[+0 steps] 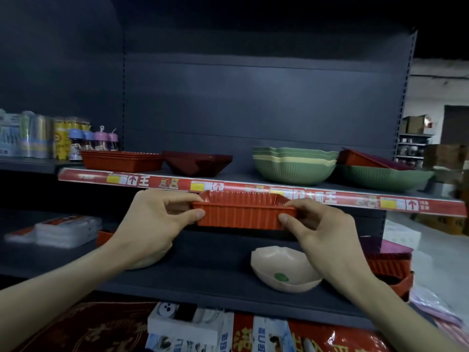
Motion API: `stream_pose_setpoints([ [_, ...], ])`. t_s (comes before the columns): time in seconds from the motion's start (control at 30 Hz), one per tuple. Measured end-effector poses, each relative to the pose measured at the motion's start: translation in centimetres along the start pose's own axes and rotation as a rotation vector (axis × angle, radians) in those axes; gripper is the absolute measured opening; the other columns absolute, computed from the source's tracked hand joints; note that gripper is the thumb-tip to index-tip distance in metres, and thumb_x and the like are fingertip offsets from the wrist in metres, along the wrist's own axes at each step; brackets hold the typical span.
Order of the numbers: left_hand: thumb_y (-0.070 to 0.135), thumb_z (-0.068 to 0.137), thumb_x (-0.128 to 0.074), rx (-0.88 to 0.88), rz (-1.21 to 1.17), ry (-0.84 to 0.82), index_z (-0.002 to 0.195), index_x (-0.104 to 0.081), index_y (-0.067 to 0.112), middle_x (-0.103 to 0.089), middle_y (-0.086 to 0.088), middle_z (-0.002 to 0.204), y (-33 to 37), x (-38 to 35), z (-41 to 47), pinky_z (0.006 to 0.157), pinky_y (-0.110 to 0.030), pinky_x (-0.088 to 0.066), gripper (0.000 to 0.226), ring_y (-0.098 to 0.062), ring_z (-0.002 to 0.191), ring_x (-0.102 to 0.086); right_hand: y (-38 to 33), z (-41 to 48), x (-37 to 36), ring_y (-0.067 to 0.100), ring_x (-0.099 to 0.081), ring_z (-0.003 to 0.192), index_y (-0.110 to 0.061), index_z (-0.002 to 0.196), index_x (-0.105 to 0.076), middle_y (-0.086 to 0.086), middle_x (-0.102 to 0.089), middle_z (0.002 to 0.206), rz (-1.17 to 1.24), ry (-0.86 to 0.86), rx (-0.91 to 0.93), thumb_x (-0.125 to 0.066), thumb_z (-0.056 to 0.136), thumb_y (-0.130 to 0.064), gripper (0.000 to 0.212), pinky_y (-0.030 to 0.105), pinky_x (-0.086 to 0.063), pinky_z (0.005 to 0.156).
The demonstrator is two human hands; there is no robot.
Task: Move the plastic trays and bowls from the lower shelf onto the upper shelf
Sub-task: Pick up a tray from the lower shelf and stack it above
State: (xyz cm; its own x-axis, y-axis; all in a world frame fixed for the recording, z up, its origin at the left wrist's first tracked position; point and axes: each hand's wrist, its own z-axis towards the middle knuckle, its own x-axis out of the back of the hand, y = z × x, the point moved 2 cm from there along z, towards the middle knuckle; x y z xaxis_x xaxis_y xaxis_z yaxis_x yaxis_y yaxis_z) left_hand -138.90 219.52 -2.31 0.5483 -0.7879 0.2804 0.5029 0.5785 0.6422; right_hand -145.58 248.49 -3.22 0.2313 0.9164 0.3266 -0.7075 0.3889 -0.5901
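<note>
A ribbed red plastic tray hangs in the air just in front of the upper shelf's red price strip. My left hand grips its left end and my right hand grips its right end. On the upper shelf stand a stack of red trays, dark red bowls, stacked green and cream bowls and a wide green bowl with a red tray in it. The lower shelf holds a cream bowl and red trays at the right.
Bottles and packaged goods fill the neighbouring upper shelf at left. White packets lie on the lower shelf's left side. Boxed goods and red bags sit below the lower shelf. An aisle with cartons opens at the right.
</note>
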Motion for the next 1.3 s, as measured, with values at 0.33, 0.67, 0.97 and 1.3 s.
stream_pose_setpoints([
  [0.33,0.016,0.088,-0.083,-0.199,0.089,0.075,0.100,-0.084,0.031,-0.079,0.025,0.093,2.3,5.8,1.5,0.083,-0.008,-0.055,0.019,0.007,0.091,-0.075,-5.2,2.5,-2.0,-0.001,-0.074,0.086,-0.034,0.101,-0.079,-0.023,-0.077,0.090,0.104,0.009,0.157,-0.081,0.092,-0.024,0.013,0.011,-0.055,0.080],
  [0.67,0.011,0.091,-0.081,-0.291,0.253,0.236,0.100,-0.084,0.024,-0.080,0.019,0.092,-1.0,12.3,7.0,0.084,-0.018,-0.059,0.016,-0.001,0.089,-0.076,-8.3,7.9,-9.1,-0.005,-0.072,0.096,-0.024,0.110,-0.081,-0.023,-0.077,0.101,0.117,0.048,0.379,-0.082,0.091,-0.015,0.021,0.007,-0.050,0.088],
  [0.97,0.009,0.089,-0.083,-0.295,0.375,0.407,0.099,-0.085,0.021,-0.079,0.014,0.079,-7.1,16.7,10.5,0.073,-0.026,-0.057,0.016,-0.012,0.077,-0.075,-9.9,12.8,-17.0,0.000,-0.073,0.098,-0.024,0.114,-0.080,-0.020,-0.077,0.108,0.093,-0.037,0.503,-0.079,0.095,-0.015,0.021,0.019,-0.057,0.092],
  [1.3,0.008,0.092,-0.079,-0.149,0.236,0.449,0.100,-0.085,0.018,-0.082,0.011,0.097,-14.2,20.5,15.0,0.088,-0.006,-0.052,0.014,-0.004,0.097,-0.076,-12.0,17.4,-24.6,0.001,-0.059,0.081,-0.026,0.116,-0.078,-0.013,-0.076,0.107,-0.070,-0.114,0.574,-0.075,0.098,-0.022,0.019,0.020,-0.054,0.085],
])
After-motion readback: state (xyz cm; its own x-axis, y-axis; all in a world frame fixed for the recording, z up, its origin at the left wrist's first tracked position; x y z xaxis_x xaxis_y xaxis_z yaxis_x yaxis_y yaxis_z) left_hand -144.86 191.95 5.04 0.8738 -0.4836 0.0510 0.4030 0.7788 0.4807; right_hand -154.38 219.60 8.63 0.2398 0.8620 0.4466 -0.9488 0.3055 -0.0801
